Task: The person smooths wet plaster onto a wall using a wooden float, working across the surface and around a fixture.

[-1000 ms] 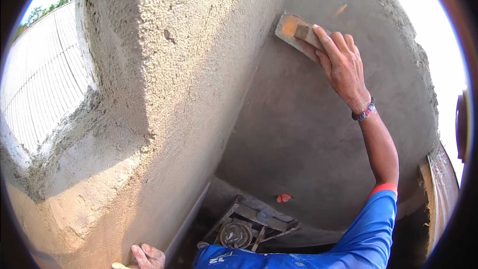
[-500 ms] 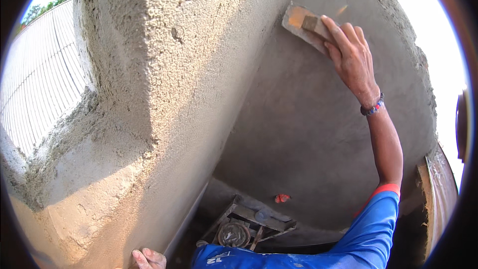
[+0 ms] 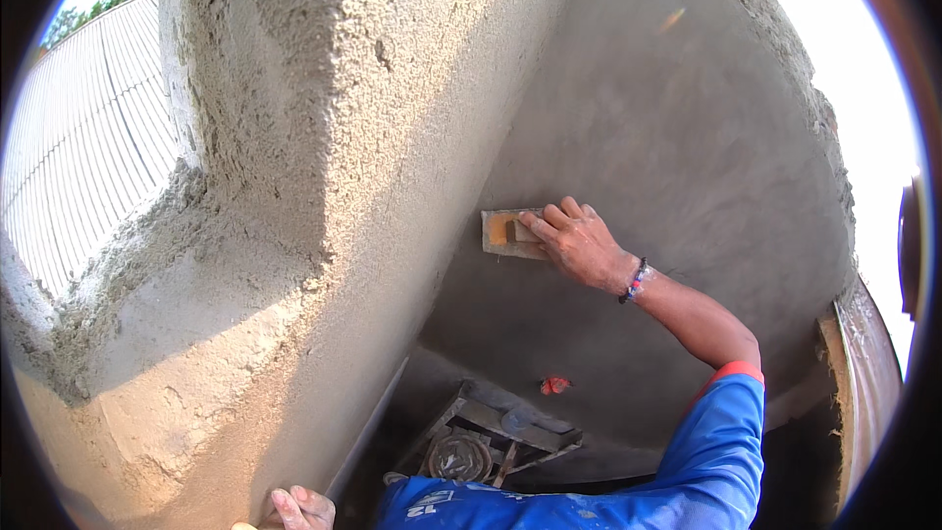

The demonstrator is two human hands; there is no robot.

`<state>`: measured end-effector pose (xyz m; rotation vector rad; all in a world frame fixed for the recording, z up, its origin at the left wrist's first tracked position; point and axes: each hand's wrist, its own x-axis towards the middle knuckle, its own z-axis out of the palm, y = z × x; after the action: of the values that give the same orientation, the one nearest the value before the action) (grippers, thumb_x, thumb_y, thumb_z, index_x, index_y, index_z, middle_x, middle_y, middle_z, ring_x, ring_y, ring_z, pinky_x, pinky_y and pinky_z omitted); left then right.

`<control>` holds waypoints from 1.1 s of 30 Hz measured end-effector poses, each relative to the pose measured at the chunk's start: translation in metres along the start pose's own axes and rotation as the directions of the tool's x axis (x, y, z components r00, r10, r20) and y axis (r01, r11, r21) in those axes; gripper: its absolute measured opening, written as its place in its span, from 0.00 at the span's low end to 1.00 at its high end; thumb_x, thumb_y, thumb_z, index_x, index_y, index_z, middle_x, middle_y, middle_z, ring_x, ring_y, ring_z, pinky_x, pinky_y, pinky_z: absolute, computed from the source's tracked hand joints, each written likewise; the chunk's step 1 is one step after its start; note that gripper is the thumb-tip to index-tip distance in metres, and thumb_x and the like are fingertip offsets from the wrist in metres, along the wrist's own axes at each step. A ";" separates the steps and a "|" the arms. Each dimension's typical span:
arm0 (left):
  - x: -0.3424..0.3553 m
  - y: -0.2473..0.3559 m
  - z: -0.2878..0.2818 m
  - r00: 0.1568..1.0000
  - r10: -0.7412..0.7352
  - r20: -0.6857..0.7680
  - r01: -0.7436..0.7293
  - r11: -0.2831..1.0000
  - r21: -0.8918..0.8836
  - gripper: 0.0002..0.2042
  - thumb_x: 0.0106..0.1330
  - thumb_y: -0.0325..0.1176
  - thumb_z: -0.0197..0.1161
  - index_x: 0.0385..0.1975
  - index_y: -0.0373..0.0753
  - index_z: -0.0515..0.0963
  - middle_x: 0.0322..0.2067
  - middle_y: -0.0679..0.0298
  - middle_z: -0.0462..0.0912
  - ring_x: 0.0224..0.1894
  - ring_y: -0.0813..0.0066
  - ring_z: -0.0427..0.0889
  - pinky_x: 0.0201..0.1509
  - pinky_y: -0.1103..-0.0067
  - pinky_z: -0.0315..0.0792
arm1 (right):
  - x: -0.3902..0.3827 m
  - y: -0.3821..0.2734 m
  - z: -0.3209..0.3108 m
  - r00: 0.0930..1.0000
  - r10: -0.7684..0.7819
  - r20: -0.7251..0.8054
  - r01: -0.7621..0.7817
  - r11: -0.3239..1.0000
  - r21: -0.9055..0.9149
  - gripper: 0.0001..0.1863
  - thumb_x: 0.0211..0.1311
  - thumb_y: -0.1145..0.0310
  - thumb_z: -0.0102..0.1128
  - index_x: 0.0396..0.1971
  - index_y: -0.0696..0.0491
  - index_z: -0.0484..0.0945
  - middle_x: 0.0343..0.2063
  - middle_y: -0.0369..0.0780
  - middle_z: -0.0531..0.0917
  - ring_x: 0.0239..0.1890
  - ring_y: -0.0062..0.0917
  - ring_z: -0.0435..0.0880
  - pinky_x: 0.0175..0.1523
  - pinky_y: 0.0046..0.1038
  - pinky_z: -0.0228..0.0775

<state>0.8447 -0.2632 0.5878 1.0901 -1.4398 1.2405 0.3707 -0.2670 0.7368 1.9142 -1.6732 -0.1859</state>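
My right hand grips the handle of a flat rectangular plastering float. Its blade lies against the smooth grey plastered wall, near the inner corner on the left. At the lower edge my left hand shows only curled fingers, close together beside the rough plastered column. What those fingers hold, if anything, is cut off by the picture's edge. A small red piece sits low on the grey wall, below the float.
Below, in shadow, stands a wooden frame with a round bucket beside it. A sheet-like panel with a rough wooden edge rises at the right. Beyond the column on the left lies a corrugated roof.
My right hand has brought the float down the wall and to the left, from near the top to mid-height, and the arm has bent. The left hand has barely shifted.
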 end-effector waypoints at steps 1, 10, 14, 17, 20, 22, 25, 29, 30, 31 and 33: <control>0.001 0.000 0.001 1.000 0.007 -0.007 -0.007 1.000 0.009 0.14 0.75 0.42 0.54 0.52 0.43 0.78 0.68 0.39 0.61 0.74 0.33 0.50 0.72 0.42 0.50 | 0.006 0.005 -0.013 1.000 0.000 -0.018 0.000 1.000 -0.004 0.31 0.57 0.73 0.64 0.64 0.48 0.71 0.35 0.37 0.73 0.39 0.32 0.72 0.43 0.32 0.68; 0.003 0.006 0.005 1.000 -0.004 -0.009 0.004 1.000 0.003 0.13 0.75 0.42 0.54 0.51 0.44 0.78 0.68 0.39 0.61 0.74 0.33 0.49 0.72 0.42 0.49 | 0.040 0.089 -0.129 0.841 0.140 -0.522 -0.318 0.909 -0.270 0.31 0.57 0.76 0.61 0.63 0.46 0.71 0.37 0.36 0.75 0.39 0.32 0.74 0.42 0.33 0.70; 0.001 0.002 0.004 1.000 -0.004 -0.009 0.004 1.000 0.016 0.13 0.75 0.42 0.54 0.51 0.44 0.78 0.68 0.39 0.61 0.74 0.33 0.49 0.72 0.42 0.49 | 0.023 0.049 -0.065 0.968 0.058 -0.243 -0.137 0.936 -0.325 0.32 0.56 0.76 0.60 0.63 0.44 0.71 0.39 0.35 0.75 0.41 0.29 0.73 0.41 0.30 0.68; 0.001 0.000 0.007 1.000 -0.002 -0.012 0.003 1.000 0.025 0.13 0.75 0.42 0.55 0.50 0.44 0.78 0.68 0.39 0.61 0.74 0.33 0.49 0.72 0.42 0.49 | 0.019 0.030 -0.051 0.997 -0.026 -0.071 0.010 0.974 -0.225 0.31 0.57 0.76 0.60 0.63 0.43 0.71 0.40 0.35 0.75 0.42 0.29 0.73 0.43 0.30 0.68; 0.002 0.001 0.006 1.000 0.015 -0.022 -0.014 0.999 0.041 0.13 0.75 0.42 0.55 0.50 0.44 0.79 0.68 0.39 0.61 0.74 0.32 0.49 0.72 0.42 0.48 | 0.024 0.051 -0.094 0.939 0.087 -0.334 -0.175 0.955 -0.242 0.30 0.57 0.75 0.62 0.62 0.43 0.73 0.38 0.35 0.74 0.42 0.29 0.73 0.44 0.30 0.68; 0.004 0.005 0.007 1.000 0.014 -0.019 -0.013 0.999 0.032 0.13 0.74 0.42 0.55 0.50 0.44 0.79 0.68 0.39 0.61 0.74 0.32 0.49 0.72 0.42 0.48 | 0.031 0.079 -0.144 0.829 0.139 -0.542 -0.301 0.927 -0.222 0.31 0.59 0.75 0.63 0.64 0.48 0.72 0.38 0.38 0.76 0.42 0.34 0.74 0.50 0.36 0.71; 0.004 0.008 0.010 1.000 0.011 -0.002 -0.011 1.000 0.018 0.13 0.74 0.42 0.55 0.50 0.44 0.79 0.68 0.39 0.61 0.74 0.32 0.49 0.72 0.42 0.48 | 0.051 0.121 -0.185 0.762 0.194 -0.618 -0.407 0.886 -0.223 0.30 0.63 0.73 0.60 0.67 0.44 0.70 0.39 0.38 0.77 0.42 0.35 0.74 0.52 0.35 0.71; 0.007 0.012 0.013 1.000 0.022 -0.002 -0.022 1.000 0.022 0.13 0.74 0.43 0.55 0.50 0.45 0.79 0.68 0.39 0.62 0.74 0.32 0.49 0.72 0.42 0.48 | 0.054 0.117 -0.158 0.828 0.126 -0.546 -0.295 0.926 -0.234 0.30 0.61 0.73 0.61 0.65 0.44 0.70 0.37 0.37 0.75 0.41 0.33 0.73 0.48 0.35 0.71; 0.009 0.010 0.013 1.000 0.026 -0.008 -0.026 0.999 0.036 0.13 0.74 0.43 0.55 0.50 0.45 0.79 0.68 0.39 0.62 0.74 0.32 0.49 0.72 0.42 0.48 | 0.050 0.098 -0.139 0.844 0.149 -0.516 -0.295 0.931 -0.215 0.30 0.59 0.73 0.63 0.63 0.44 0.72 0.35 0.36 0.75 0.41 0.32 0.74 0.46 0.35 0.71; 0.009 0.009 0.013 1.000 0.027 -0.012 -0.027 0.999 0.037 0.13 0.74 0.43 0.55 0.49 0.45 0.79 0.68 0.39 0.62 0.74 0.32 0.49 0.72 0.42 0.48 | 0.043 0.086 -0.116 0.864 0.125 -0.488 -0.263 0.938 -0.224 0.30 0.59 0.73 0.62 0.63 0.44 0.72 0.36 0.35 0.74 0.39 0.32 0.73 0.43 0.33 0.69; 0.008 0.008 0.012 1.000 0.021 -0.019 -0.021 0.999 0.031 0.13 0.74 0.43 0.55 0.49 0.45 0.79 0.68 0.39 0.62 0.74 0.32 0.49 0.72 0.42 0.48 | 0.023 0.053 -0.064 0.932 0.105 -0.348 -0.194 0.953 -0.233 0.31 0.57 0.75 0.59 0.63 0.44 0.72 0.36 0.34 0.74 0.39 0.29 0.71 0.41 0.29 0.66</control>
<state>0.8343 -0.2751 0.5928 1.0831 -1.4251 1.2885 0.3602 -0.2697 0.8226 1.5158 -1.4767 -0.0199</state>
